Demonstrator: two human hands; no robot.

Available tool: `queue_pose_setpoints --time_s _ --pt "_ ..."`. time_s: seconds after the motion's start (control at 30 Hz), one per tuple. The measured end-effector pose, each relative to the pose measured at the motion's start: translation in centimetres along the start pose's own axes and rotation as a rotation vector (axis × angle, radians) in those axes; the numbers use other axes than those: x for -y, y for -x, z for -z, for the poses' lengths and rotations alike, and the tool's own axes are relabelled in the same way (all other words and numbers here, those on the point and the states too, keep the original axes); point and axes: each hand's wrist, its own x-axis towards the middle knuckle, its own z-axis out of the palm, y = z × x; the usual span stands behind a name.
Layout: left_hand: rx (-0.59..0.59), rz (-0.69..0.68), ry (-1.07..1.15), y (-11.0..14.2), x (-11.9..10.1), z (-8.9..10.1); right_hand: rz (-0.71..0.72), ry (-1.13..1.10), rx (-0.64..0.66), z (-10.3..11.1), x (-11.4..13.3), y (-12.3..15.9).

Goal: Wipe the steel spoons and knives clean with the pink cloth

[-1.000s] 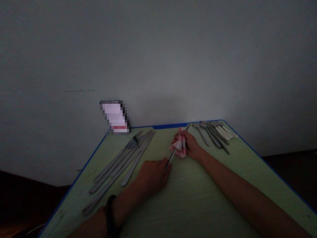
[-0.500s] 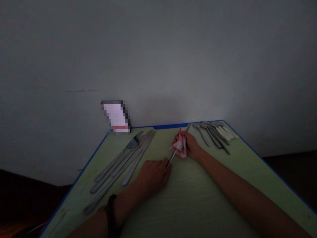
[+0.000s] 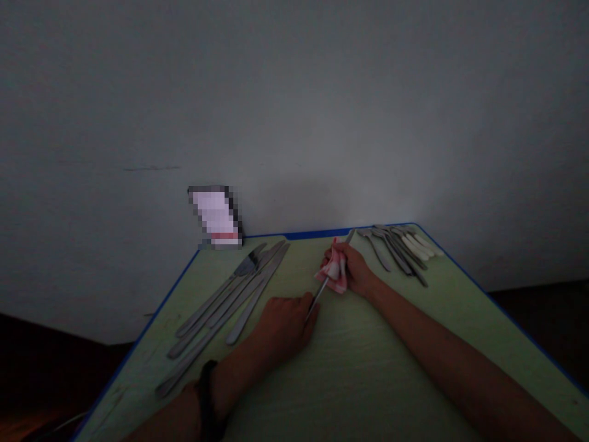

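Near the middle of the table, my left hand is closed on the handle end of a metal table knife. The knife points up and away to the right, and its tip shows beyond the cloth. My right hand is closed around a pink and white cloth, which is folded about the knife's blade. Part of the blade is hidden by the cloth and fingers. To the left of my left hand lie several table knives, side by side and slanting. Beyond my right hand are several forks, some with white handles.
The pale green table has a blue edge and stands against a grey wall. A blurred-out device like a phone leans on the wall at the back left corner.
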Motion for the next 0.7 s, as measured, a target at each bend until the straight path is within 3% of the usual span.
queue_pose_setpoints --time_s 0.7 --pt "-0.008 -0.011 0.0 -0.01 0.13 -0.11 0.025 0.07 0.009 -0.23 -0.1 0.15"
